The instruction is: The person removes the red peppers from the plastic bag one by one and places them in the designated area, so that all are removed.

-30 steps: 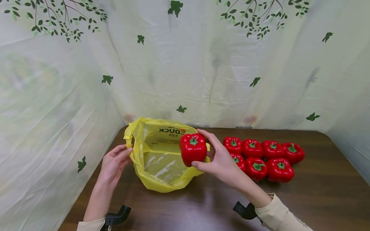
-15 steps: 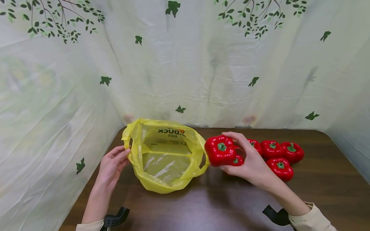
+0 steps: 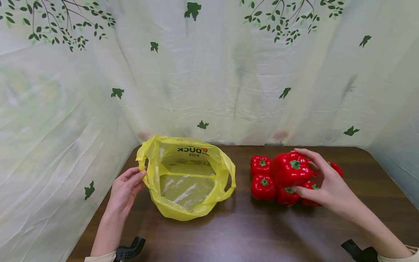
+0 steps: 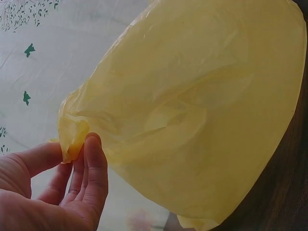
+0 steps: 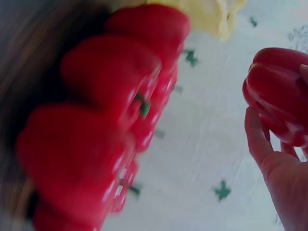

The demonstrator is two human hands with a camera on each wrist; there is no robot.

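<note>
A yellow plastic bag (image 3: 186, 214) stands with its mouth wide, and no pepper shows inside it. My left hand (image 3: 127, 187) pinches its left handle; in the left wrist view the thumb and fingers hold the gathered handle (image 4: 74, 139). My right hand (image 3: 330, 185) grips a red bell pepper (image 3: 284, 171) above the pepper group, thumb below and fingers over the far side. In the right wrist view the held pepper (image 5: 276, 91) is raised apart from the others. Beneath it, several red bell peppers (image 3: 263, 187) sit in two rows, some hidden by the hand and held pepper.
The brown wooden table (image 3: 209, 240) reaches back to a pale leaf-print curtain (image 3: 183, 91), which also hangs at both sides. The bag's right handle (image 3: 231, 178) stands up to the left of the peppers.
My right hand has carried the pepper from over the bag's right side rightward to above the pepper group. The left hand keeps hold of the handle.
</note>
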